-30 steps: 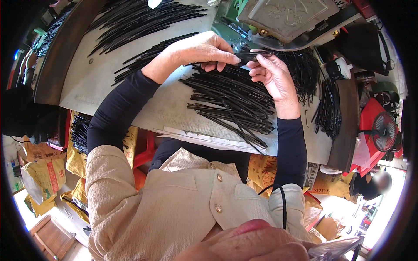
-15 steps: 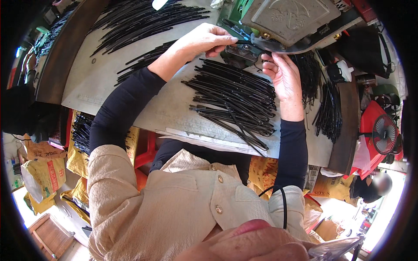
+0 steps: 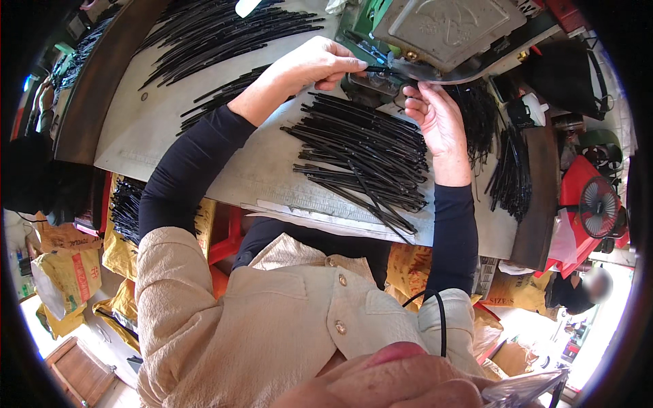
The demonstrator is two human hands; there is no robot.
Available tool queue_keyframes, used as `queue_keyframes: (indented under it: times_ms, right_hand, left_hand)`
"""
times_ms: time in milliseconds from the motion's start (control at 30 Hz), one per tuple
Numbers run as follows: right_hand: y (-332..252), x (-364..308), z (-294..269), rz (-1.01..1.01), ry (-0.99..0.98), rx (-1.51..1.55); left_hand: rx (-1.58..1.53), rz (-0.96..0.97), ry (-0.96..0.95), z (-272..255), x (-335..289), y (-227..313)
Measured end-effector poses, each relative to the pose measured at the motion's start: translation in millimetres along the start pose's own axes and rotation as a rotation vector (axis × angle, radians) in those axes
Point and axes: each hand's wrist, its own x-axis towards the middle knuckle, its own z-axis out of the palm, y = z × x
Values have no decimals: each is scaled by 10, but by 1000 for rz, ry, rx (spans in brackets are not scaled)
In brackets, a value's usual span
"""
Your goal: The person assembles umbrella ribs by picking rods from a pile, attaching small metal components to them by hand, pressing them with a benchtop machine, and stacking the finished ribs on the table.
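Observation:
My left hand pinches a thin black strip close to its fingertips. The strip runs right, into the working gap of a green and grey machine. On the other side of that gap is my right hand, its thumb and index finger closed together at the machine's lower edge and the other fingers curled. What lies in the right fingertips is too small and dark to make out. Below both hands, a pile of similar black strips lies across the pale worktable.
More black strips spread over the table's far left, and other bundles lie at the right. Dark raised boards border the table. A small fan stands at the right, with yellow sacks below the left side. Another person sits at far right.
Both hands have shifted only slightly, the right one a little left along with the whole view. The strip remains in my left fingers at the machine.

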Motion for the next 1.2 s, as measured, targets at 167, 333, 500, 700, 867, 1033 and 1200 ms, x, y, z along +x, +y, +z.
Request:
queue_keyframes:
  times_ms: [167,333,500,700,867,1033,1200]
  right_hand:
    - [33,22,-74,-14,-23,20]
    - [-44,53,-149,-92,-51,51]
    - [-304,-133,-235,-179,121,-144]
    - [-434,-407,-449,-61,77,-1288]
    - [-398,-651,-267,-102,120,-1886]
    - [-273,-511,-386,-257,241,-2020]
    - [-214,-453,-252,-408,107,-1876]
  left_hand:
    - [57,33,30,26,14,-21]
    - [62,87,6,28,-54,34]
    - [376,81,-214,55,-180,98]
    - [906,463,-43,308,-270,11]
    - [1070,661,-18,503,-306,-102]
    - [992,651,-11,511,-327,-131]
    - [939,592,-30,475,-372,-115]
